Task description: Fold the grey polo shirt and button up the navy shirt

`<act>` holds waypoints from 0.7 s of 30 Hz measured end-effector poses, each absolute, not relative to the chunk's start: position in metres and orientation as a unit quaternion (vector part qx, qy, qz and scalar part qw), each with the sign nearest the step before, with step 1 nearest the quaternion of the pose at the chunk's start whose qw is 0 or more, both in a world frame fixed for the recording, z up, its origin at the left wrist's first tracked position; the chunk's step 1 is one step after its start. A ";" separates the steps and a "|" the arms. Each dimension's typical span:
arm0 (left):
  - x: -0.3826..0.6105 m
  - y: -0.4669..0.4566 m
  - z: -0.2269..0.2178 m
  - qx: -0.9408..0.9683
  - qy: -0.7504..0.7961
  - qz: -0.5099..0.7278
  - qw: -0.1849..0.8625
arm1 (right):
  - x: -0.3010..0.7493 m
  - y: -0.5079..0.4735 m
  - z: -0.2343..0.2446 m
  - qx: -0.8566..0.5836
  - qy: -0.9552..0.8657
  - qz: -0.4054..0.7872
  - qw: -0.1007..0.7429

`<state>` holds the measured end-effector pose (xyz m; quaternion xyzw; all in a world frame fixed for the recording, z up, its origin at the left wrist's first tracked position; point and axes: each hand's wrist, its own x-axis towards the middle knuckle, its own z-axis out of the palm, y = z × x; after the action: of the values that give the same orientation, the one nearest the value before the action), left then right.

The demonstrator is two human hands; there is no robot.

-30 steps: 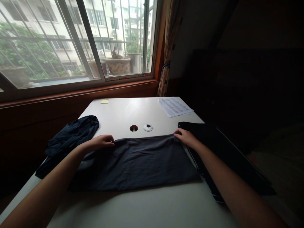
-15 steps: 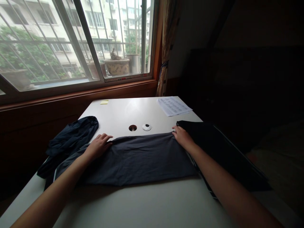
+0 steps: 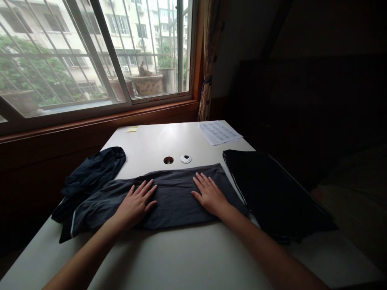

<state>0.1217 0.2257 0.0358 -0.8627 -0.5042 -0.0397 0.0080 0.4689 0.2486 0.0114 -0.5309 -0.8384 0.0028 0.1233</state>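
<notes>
A dark grey folded garment (image 3: 175,187) lies across the middle of the white table (image 3: 187,257). My left hand (image 3: 137,203) rests flat on its left half, fingers stretched out and apart. My right hand (image 3: 208,194) lies flat on its right half, fingers spread, palm down. Neither hand grips the cloth. The garment's left end, with a pale stripe along its edge, trails toward the table's left side.
A crumpled dark blue garment (image 3: 92,173) lies at the left edge. A black folded garment (image 3: 272,191) covers the right side. Farther back are a cable hole (image 3: 168,160), its white cap (image 3: 186,158), printed sheets (image 3: 219,132) and a yellow note (image 3: 132,129) below the window.
Both hands left the garment's far corners and came inward to lie flat on its middle. The cloth now looks narrower, its far edge smooth.
</notes>
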 end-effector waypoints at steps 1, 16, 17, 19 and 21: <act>0.118 0.224 0.032 -0.859 -0.511 -0.037 0.004 | 0.474 0.247 0.008 -0.543 -0.831 0.000 0.123; -0.005 0.185 0.019 -0.808 -0.588 -0.043 0.000 | 0.522 0.241 -0.007 -0.606 -0.782 -0.056 0.133; -0.011 0.182 0.018 -0.807 -0.589 -0.045 0.000 | 0.522 0.241 -0.007 -0.606 -0.782 -0.057 0.133; -0.023 0.176 0.016 -0.805 -0.592 -0.051 0.003 | 0.523 0.242 -0.008 -0.607 -0.781 -0.062 0.134; -0.034 0.166 0.015 -0.795 -0.602 -0.068 0.019 | 0.524 0.243 -0.009 -0.608 -0.779 -0.064 0.136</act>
<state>-0.0340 0.1665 0.0145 -0.7953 -0.6020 -0.0680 0.0194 0.5239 0.2427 -0.0090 -0.6082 -0.7793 -0.0639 0.1365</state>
